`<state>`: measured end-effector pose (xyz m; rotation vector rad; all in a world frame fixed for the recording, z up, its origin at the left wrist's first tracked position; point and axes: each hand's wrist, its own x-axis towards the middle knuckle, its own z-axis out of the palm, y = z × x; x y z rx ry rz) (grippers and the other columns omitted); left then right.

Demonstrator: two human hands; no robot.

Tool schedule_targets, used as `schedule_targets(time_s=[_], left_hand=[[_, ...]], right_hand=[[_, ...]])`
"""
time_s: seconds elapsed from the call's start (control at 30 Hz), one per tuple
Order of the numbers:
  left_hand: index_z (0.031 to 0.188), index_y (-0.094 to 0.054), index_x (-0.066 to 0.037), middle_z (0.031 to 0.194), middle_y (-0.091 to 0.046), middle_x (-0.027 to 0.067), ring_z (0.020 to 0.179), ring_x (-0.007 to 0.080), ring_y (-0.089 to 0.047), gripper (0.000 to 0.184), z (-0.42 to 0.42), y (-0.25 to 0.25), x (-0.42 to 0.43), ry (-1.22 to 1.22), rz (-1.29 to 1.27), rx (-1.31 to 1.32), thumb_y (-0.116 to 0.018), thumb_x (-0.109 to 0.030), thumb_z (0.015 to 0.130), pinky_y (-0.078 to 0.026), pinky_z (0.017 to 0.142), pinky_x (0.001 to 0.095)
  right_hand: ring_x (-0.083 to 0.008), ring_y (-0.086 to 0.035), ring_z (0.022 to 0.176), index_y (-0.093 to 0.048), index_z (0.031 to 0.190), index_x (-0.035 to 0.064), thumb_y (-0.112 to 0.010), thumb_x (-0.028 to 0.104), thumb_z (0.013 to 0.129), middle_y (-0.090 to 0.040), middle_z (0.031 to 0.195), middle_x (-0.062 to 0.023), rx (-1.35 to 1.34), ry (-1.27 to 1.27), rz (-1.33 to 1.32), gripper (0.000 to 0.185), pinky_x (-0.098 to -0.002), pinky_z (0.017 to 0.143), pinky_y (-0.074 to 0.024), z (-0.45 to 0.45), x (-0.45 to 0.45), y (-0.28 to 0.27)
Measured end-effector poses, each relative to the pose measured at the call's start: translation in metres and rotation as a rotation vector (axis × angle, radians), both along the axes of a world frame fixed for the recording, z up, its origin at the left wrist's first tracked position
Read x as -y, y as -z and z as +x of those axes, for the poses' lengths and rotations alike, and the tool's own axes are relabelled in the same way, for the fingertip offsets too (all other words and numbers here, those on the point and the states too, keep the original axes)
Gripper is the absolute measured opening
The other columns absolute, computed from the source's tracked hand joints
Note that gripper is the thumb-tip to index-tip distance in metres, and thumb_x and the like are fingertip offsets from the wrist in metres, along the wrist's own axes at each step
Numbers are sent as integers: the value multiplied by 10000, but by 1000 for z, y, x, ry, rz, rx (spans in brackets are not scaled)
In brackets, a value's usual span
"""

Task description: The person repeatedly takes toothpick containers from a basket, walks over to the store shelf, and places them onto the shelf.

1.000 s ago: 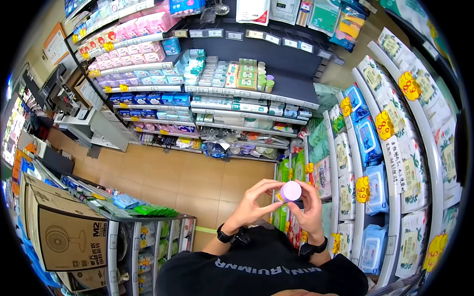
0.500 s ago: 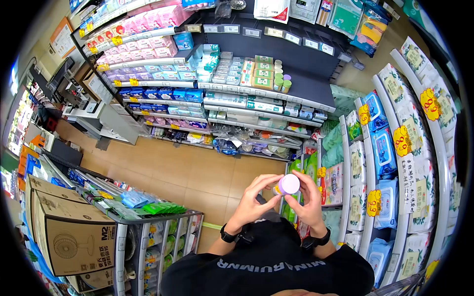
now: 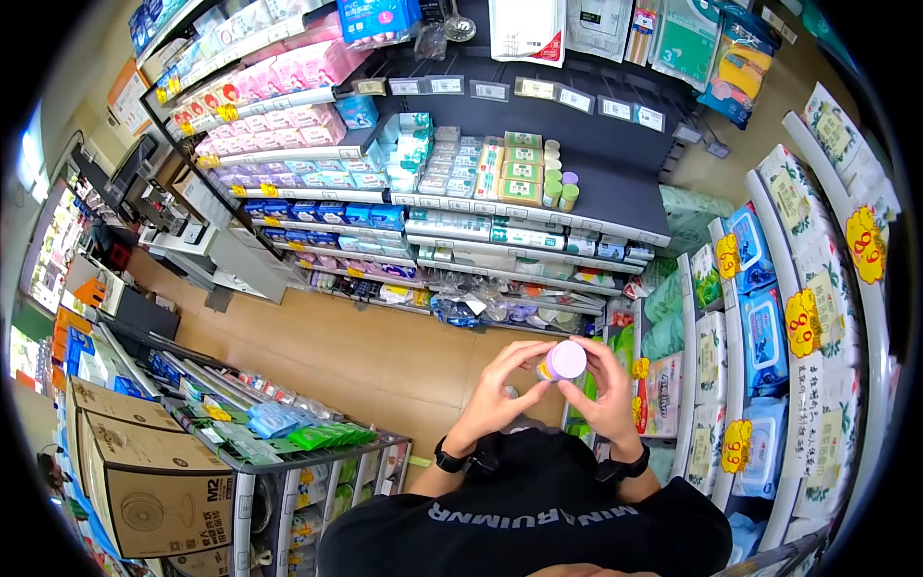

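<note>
A small round container with a lilac lid (image 3: pixel 567 360) is held up in front of my chest, its lid facing me. Its side carries a label with some yellow on it, mostly hidden. My left hand (image 3: pixel 499 392) closes on it from the left with fingertips and thumb. From the other side my right hand (image 3: pixel 604 392) grips it the same way, thumb near the lower edge of the lid. On the shelf ahead stand similar small containers (image 3: pixel 569 197) with green, purple and pale lids, beside stacked green-and-tan packs (image 3: pixel 522 173).
Shelving (image 3: pixel 615 226) with packaged goods spans the front. On the right, a rack holds tissue packs (image 3: pixel 817 298) and blue wipes packs (image 3: pixel 764 332). To the left, a fan carton (image 3: pixel 159 490) sits by a low rack with green packets (image 3: pixel 332 435). Tiled floor (image 3: pixel 385 356) lies between.
The view has shifted, so the shelves sit slightly lower and farther right in the picture. Both hands keep hold of the container, in nearly the same position before my chest.
</note>
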<state>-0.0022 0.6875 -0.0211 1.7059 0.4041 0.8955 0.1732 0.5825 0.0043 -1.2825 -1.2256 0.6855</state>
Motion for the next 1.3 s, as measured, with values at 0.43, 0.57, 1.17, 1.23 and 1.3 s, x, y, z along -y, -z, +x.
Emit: schedule_targets(time_s=[0.43, 0.57, 1.17, 1.23, 1.3], left_hand=[[1420, -599, -70, 1346, -642, 118, 1184, 258, -630, 570, 90, -13, -74, 106, 98, -61, -767, -50, 876, -517, 954, 344], [1444, -565, -76, 1349, -643, 110, 1216, 258, -625, 602, 115, -11, -86, 145, 56, -92, -767, -54, 878, -518, 965, 344], [1269, -598, -23, 1277, -645, 64, 1081, 157, -664, 419, 170, 29, -144, -9, -222, -221, -792, -64, 900, -546, 912, 304], [1263, -602, -21, 1282, -644, 63, 1069, 149, -670, 400, 177, 38, -156, -23, -199, -160, -783, -50, 908, -556, 873, 293], [1245, -599, -19, 1254, -649, 77, 1040, 172, -689, 391, 187, 40, -170, -31, -205, -149, -787, -68, 906, -572, 877, 306]], right_hand=[[-230, -574, 1294, -455, 1445, -31, -754, 52, 880, -566, 1366, -158, -111, 50, 11, 645, -367, 1120, -442, 83, -56, 7], [-226, -569, 1293, -445, 1455, -29, -753, 46, 876, -567, 1363, -160, -100, 92, 23, 660, -364, 1118, -440, 106, -65, 16], [-230, -600, 1262, -564, 1405, -30, -714, -44, 876, -551, 1344, -137, -31, 142, -8, 549, -359, 1076, -511, 158, -137, 23], [-233, -603, 1262, -566, 1400, -30, -712, -42, 886, -552, 1338, -135, -42, 142, -19, 534, -357, 1078, -513, 163, -150, 27], [-234, -601, 1269, -562, 1404, -27, -710, -40, 894, -551, 1347, -135, -41, 144, -14, 532, -358, 1077, -517, 170, -165, 28]])
